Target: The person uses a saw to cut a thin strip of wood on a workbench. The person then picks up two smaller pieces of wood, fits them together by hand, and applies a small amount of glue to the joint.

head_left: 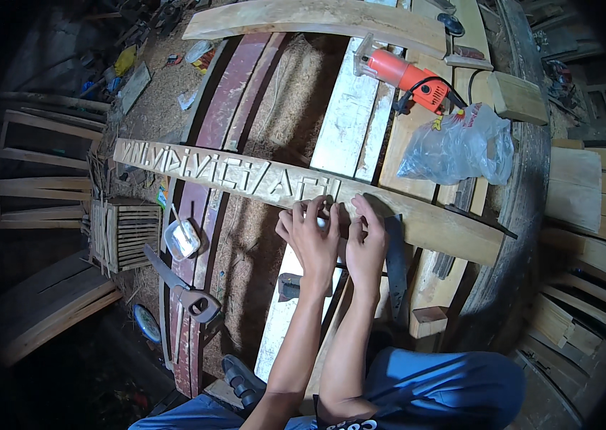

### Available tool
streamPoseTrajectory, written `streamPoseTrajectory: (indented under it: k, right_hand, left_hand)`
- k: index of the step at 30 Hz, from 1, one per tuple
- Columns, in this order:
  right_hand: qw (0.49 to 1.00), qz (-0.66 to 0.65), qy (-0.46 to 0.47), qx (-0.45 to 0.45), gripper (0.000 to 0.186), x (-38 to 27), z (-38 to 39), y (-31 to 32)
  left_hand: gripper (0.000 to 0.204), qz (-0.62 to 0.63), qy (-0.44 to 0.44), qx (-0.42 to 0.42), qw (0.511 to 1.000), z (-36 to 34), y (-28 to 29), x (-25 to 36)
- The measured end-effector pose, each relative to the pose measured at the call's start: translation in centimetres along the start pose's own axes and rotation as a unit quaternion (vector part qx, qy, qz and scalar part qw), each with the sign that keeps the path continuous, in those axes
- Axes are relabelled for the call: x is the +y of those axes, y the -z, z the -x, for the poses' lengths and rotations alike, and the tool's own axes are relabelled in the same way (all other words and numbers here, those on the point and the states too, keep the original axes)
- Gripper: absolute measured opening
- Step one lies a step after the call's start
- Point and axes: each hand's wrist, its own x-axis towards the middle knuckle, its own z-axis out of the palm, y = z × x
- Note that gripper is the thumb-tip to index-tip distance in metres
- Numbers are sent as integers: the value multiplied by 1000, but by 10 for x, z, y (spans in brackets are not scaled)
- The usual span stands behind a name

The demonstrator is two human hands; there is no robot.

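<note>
A long, pale wooden board (446, 222) lies crosswise, with raised wooden letters (220, 170) along its left and middle parts. Over the last letters, my left hand (310, 240) has its fingers bent and closed around a small whitish thing, mostly hidden. Beside it, my right hand (365, 240) rests at the board's face, its fingers curled and the thumb drawn in; what they pinch, if anything, is hidden. A dark flat strip (395, 265) lies just right of my right wrist. Near my left forearm is a small dark rectangular block (290, 287).
Left are a tub of white paste (182, 242) with a stick in it and a handsaw (199, 305). Beyond the board lie a red trim router (407, 77), a clear plastic bag (461, 147) and a curved plank (317, 18). A wood block (428, 322) sits at right.
</note>
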Motion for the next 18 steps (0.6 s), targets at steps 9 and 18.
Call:
streamPoseTrajectory:
  k: [9,18]
  right_hand:
    - [999,37,8,8,39,2,1,-8]
    - [997,-81,7,19,36,-12,8,-6]
  left_hand:
    - [23,15,24,-14,1000,-6,-2,8]
    - [22,118,39,4,992,6,31,8]
